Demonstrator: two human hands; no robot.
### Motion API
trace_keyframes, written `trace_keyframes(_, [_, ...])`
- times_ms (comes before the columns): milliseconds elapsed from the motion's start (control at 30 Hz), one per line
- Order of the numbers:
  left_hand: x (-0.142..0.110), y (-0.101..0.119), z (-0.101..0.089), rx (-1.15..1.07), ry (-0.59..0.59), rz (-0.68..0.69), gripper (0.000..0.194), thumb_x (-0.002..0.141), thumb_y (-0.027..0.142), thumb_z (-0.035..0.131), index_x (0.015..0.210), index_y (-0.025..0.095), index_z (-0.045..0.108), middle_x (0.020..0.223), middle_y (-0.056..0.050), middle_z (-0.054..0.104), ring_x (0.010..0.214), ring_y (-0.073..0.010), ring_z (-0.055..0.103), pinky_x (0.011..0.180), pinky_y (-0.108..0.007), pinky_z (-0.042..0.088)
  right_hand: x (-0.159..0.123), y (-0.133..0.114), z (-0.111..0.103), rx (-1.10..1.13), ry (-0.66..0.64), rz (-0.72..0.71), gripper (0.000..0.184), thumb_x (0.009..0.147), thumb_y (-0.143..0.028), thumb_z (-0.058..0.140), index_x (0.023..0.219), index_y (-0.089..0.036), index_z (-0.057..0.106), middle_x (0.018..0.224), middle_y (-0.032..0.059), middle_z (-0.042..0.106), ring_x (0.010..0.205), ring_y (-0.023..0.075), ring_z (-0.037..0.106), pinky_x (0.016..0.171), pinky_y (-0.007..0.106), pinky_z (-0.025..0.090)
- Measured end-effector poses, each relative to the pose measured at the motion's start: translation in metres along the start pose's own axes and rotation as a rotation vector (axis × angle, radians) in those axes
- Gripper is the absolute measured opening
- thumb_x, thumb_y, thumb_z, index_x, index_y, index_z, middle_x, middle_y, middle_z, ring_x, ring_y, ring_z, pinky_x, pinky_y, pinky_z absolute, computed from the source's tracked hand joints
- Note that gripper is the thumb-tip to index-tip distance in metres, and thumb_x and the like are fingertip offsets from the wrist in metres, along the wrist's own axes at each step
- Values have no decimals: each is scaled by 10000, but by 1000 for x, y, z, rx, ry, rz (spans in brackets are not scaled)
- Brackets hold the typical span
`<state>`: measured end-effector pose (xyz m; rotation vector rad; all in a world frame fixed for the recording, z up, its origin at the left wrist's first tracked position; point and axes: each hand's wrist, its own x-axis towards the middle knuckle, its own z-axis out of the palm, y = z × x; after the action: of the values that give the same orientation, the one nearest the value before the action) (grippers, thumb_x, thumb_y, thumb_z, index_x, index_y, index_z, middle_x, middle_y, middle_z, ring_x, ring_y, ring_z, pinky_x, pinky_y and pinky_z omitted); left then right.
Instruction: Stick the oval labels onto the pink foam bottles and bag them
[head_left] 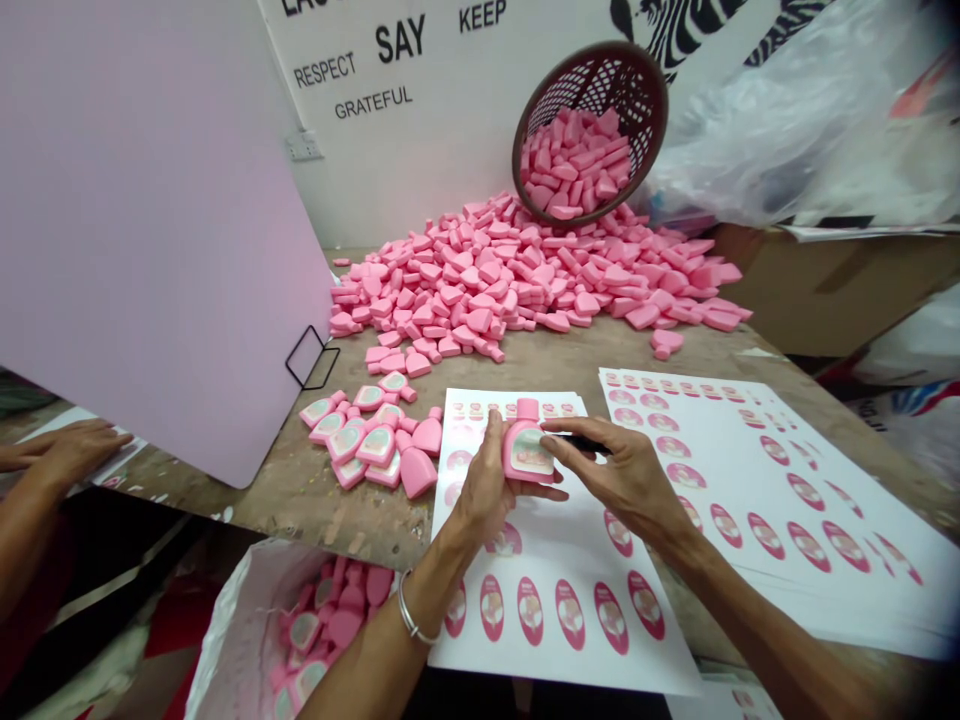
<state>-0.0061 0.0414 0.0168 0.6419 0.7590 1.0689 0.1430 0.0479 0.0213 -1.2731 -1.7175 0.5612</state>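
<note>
My left hand (484, 475) holds a small pink bottle-shaped piece (527, 445) upright, with its fingers behind it and the neck pointing away from me. A pale oval label (531, 458) lies on the bottle's face. My right hand (622, 480) pinches a slim black tool (581, 442), and its fingertips rest at the bottle's right edge. Below both hands lies a white sheet of pink oval labels (555, 620). A metal bangle (410, 622) circles my left wrist.
A mound of unlabelled pink pieces (510, 270) spills from a tipped brown basket (592, 130). Labelled pieces (367, 440) lie left of the sheets, beside a second label sheet (757, 480). A white bag (300, 630) holds more. A co-worker's hand (64, 452) rests behind a lilac board (150, 240).
</note>
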Motion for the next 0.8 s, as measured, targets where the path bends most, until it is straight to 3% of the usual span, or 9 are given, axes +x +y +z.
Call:
trace_keyframes(100, [0, 0, -3, 19, -58, 39, 447, 861, 519, 519, 992, 105, 630, 772, -71, 625, 674, -186, 636, 641, -391, 586, 0, 0, 1, -3, 1, -7, 261, 795, -445, 650, 914, -229, 736, 812, 41, 713, 644, 161, 600, 588, 300, 475])
trace_keyframes(200, [-2, 0, -5, 98, -121, 87, 326, 769, 310, 681, 1039, 154, 586, 860, -44, 621, 726, -175, 646, 683, -374, 585, 0, -2, 2, -39, -2, -25, 275, 816, -468, 619, 917, -237, 729, 820, 46, 712, 657, 172, 604, 618, 316, 476])
trace_keyframes(367, [-4, -1, -8, 135, -147, 94, 317, 757, 217, 663, 1046, 156, 548, 869, -29, 587, 749, -161, 637, 691, -371, 589, 2, 3, 0, -403, 40, -183, 360, 864, -487, 557, 1031, -199, 694, 862, 81, 727, 764, 225, 631, 801, 403, 412])
trace_keyframes(500, [-6, -2, -9, 114, -164, 72, 303, 764, 238, 652, 1021, 132, 533, 947, -91, 620, 791, -174, 624, 669, -366, 592, 8, 13, -14, -669, 171, -73, 524, 848, -564, 538, 1092, -115, 656, 924, 177, 702, 900, 330, 618, 851, 502, 364])
trace_keyframes(567, [-9, -1, -8, 116, -171, 61, 293, 767, 241, 651, 1008, 130, 527, 965, -105, 629, 798, -178, 623, 675, -372, 591, 10, 15, -16, -513, 139, 16, 553, 816, -588, 567, 1133, -139, 624, 1010, 169, 684, 943, 322, 618, 848, 484, 407])
trace_keyframes(700, [-15, 0, -7, 149, -210, 54, 340, 750, 199, 676, 1056, 153, 533, 889, -44, 608, 780, -157, 632, 770, -409, 575, 10, 11, 0, 25, -69, 173, 606, 712, -588, 679, 1172, -209, 571, 1165, 100, 642, 1038, 254, 617, 858, 380, 496])
trace_keyframes(800, [-20, 0, -10, 107, -194, 25, 381, 735, 187, 689, 1084, 152, 537, 892, -49, 615, 815, -173, 644, 818, -425, 556, 7, 10, 12, 155, -90, 308, 610, 663, -598, 710, 1110, -196, 601, 1164, 111, 647, 1080, 279, 610, 857, 388, 521])
